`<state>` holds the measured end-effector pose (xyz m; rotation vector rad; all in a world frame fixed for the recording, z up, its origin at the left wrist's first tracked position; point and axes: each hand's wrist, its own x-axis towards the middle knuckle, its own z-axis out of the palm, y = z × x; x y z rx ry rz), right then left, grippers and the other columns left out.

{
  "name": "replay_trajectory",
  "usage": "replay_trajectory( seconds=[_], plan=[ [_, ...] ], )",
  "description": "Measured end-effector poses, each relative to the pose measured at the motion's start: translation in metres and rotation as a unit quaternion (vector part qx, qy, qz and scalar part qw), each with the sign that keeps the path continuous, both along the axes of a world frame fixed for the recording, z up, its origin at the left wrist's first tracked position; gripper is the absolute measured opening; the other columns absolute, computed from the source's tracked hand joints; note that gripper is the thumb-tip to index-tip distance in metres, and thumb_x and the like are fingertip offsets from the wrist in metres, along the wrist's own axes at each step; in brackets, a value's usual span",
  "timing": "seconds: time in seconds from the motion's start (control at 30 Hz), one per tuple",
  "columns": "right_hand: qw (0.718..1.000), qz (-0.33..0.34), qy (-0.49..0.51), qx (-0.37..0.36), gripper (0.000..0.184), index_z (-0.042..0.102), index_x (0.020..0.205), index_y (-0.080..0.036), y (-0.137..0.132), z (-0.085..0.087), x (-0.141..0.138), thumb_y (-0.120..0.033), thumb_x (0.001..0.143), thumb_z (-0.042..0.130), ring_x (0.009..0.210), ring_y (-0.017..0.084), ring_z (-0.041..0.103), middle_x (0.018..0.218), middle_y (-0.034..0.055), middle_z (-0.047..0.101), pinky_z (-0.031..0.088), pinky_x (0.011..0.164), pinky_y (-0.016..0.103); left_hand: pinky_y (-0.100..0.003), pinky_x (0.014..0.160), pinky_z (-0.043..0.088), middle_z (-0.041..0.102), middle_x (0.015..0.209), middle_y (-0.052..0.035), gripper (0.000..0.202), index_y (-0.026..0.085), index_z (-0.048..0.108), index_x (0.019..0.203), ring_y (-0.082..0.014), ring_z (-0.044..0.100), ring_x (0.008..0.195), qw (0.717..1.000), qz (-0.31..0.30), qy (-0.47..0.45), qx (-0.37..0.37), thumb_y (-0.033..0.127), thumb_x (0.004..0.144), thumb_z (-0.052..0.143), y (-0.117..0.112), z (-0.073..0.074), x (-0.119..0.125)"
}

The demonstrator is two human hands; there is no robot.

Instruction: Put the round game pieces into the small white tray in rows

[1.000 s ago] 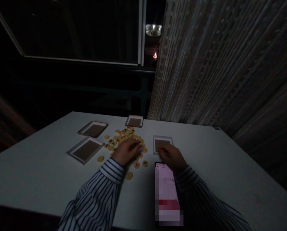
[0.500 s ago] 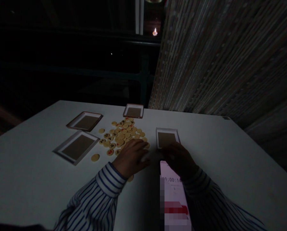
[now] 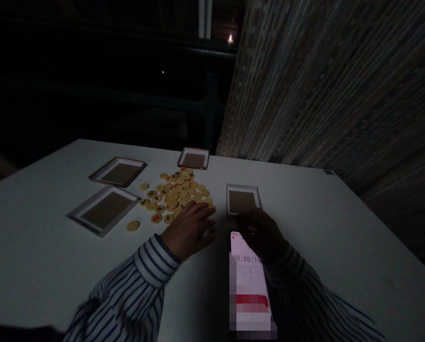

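Note:
A heap of round yellow game pieces (image 3: 176, 194) with red and black marks lies on the white table (image 3: 37, 247). My left hand (image 3: 191, 228) rests palm down on the near edge of the heap, fingers spread over several pieces. My right hand (image 3: 264, 232) sits in shadow just below a small square tray (image 3: 243, 200), its fingers curled towards the table; what they hold, if anything, is hidden. A lit phone (image 3: 250, 280) showing a timer lies beneath my right forearm.
Two larger shallow trays (image 3: 103, 211) (image 3: 118, 172) lie to the left, and a small tray (image 3: 193, 158) sits behind the heap. One loose piece (image 3: 133, 226) lies apart. A ribbed curtain (image 3: 322, 85) hangs at the right; the background is dark.
The view has tilted down and shifted, so the table things sit higher and further left. My left hand has drawn slightly back over the near pieces. The timer has advanced.

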<state>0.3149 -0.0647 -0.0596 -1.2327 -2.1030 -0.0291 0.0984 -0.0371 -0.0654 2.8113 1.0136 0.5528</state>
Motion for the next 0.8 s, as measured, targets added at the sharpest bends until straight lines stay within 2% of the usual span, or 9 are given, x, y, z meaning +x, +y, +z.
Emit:
replay_trajectory(
  seconds=[0.13,0.33,0.8],
  plan=[
    [1.000,-0.001,0.003,0.009,0.019,0.061,0.073,-0.014,-0.0002,0.0017,0.0013,-0.020,0.082,0.046,0.059,0.012,0.049,0.062,0.0032,0.055,0.041,0.057,0.027,-0.049,0.098,0.029,0.053,0.122,-0.0060,0.024,0.022,0.063,0.096,-0.0263,0.038,0.118,1.000,-0.005,-0.007,-0.004,0.032,0.076,0.055,0.0008,-0.0021,0.0003],
    [0.999,-0.026,0.002,0.019,0.021,0.060,0.069,-0.014,0.0022,0.0002,0.0050,-0.020,0.082,0.045,0.059,0.012,0.047,0.061,0.0027,0.052,0.040,0.055,0.026,-0.051,0.099,0.027,0.053,0.122,-0.0060,0.025,0.022,0.062,0.099,-0.0267,0.039,0.118,1.000,-0.001,0.004,-0.008,0.033,0.080,0.050,0.0008,-0.0044,0.0012],
    [0.999,-0.044,0.013,0.011,0.019,0.063,0.076,-0.013,0.0016,0.0015,0.0096,-0.019,0.080,0.046,0.060,0.013,0.050,0.063,0.0037,0.056,0.042,0.057,0.028,-0.053,0.100,0.024,0.053,0.123,-0.0041,0.024,0.024,0.062,0.099,-0.0259,0.037,0.120,0.999,0.001,0.025,-0.024,0.034,0.080,0.051,0.0006,-0.0072,0.0020]
  ],
)
